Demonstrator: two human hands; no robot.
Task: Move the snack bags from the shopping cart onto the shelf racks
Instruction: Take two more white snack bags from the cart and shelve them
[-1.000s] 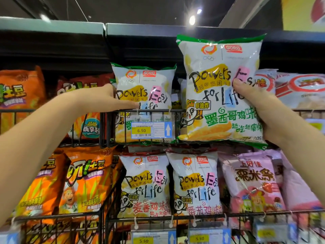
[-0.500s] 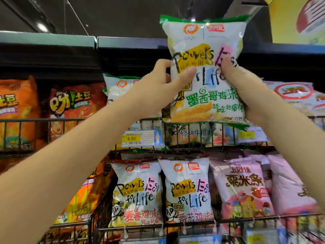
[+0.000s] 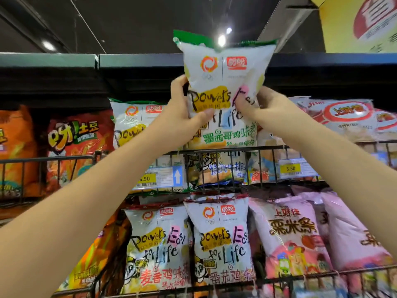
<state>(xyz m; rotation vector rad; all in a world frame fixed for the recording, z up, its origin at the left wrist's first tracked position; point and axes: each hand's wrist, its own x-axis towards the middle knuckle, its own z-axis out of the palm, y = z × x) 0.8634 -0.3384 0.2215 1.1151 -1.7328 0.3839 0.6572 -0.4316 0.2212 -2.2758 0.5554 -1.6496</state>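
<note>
A white snack bag with a green top edge [image 3: 225, 69] is held upright above the upper wire rack [image 3: 219, 150]. My left hand [image 3: 182, 112] grips its left side, thumb across the front. On the right side, my right hand [image 3: 264, 104] pinches it. The bag's lower part drops behind the rack's top rail, in front of a similar bag with blue print [image 3: 217, 168]. A matching green-topped bag [image 3: 133, 119] stands in the rack just to the left. The shopping cart is out of view.
A dark shelf board [image 3: 139, 61] runs just above the rack. Orange and red bags [image 3: 73, 145] fill the rack to the left, red-and-white bags [image 3: 345, 117] the right. The lower rack holds two white bags [image 3: 221, 239] and pink bags [image 3: 292, 233]. Price tags [image 3: 159, 177] hang on the rail.
My left hand left the shelved bag and took hold of the held bag's left side. Both hands lowered it so its bottom now sits behind the rack rail. The camera tilted up.
</note>
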